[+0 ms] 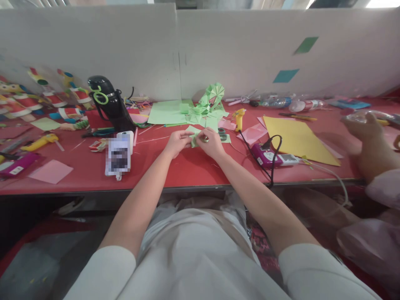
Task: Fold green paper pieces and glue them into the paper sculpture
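Note:
Between my two hands is a small piece of light green paper, just over the red tabletop. Its left side is gripped by my left hand, with the fingers pointing right. My right hand is closed at the paper's right side, thumb and fingers pinched together. Partly covered behind that hand lie scissors on another green sheet. Beyond my hands, folded green paper shapes and a pleated green paper rosette sit on a large light green sheet.
A phone and black bottle stand left. Rightward are a yellow glue gun, a purple power strip with cables and yellow paper. Another person's hand is at far right. A white partition closes the back.

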A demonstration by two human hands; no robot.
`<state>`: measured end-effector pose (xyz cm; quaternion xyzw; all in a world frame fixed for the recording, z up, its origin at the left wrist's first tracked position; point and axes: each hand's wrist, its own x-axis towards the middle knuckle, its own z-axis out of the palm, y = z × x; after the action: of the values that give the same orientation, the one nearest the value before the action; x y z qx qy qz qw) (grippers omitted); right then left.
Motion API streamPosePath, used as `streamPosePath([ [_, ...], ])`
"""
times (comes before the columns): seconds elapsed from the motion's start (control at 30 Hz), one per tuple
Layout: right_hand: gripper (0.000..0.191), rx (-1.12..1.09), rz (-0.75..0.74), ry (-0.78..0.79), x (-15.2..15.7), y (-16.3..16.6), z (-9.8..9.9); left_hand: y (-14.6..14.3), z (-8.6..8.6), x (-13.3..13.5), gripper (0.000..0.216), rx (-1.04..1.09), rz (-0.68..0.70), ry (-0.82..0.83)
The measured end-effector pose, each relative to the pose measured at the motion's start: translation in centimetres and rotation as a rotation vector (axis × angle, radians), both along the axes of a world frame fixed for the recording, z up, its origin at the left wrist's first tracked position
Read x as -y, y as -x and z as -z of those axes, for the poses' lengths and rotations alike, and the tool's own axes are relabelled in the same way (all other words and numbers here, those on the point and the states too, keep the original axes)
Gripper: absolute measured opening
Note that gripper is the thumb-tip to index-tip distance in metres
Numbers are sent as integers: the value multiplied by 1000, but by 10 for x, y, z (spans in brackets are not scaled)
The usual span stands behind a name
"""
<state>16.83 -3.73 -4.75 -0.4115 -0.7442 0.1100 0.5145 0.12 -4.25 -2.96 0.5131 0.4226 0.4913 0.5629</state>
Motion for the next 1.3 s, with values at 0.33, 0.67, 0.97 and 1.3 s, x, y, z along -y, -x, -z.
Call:
streamPosePath([
  [0.33, 19, 200, -5, -132, 4, 3, -5, -3, 0, -3, 23, 61, -119, -46],
  [0.67, 22, 190, -3, -142, 7, 4, -6, -1, -5, -5, 30, 132, -229, -73],
  [0.97, 32, -352, 131, 245, -5, 1, -1, -2, -6, -2, 29, 116, -152, -151],
  [1.3, 39, -671, -348, 691, 1, 4, -9, -2, -11, 1, 27, 154, -119, -98],
])
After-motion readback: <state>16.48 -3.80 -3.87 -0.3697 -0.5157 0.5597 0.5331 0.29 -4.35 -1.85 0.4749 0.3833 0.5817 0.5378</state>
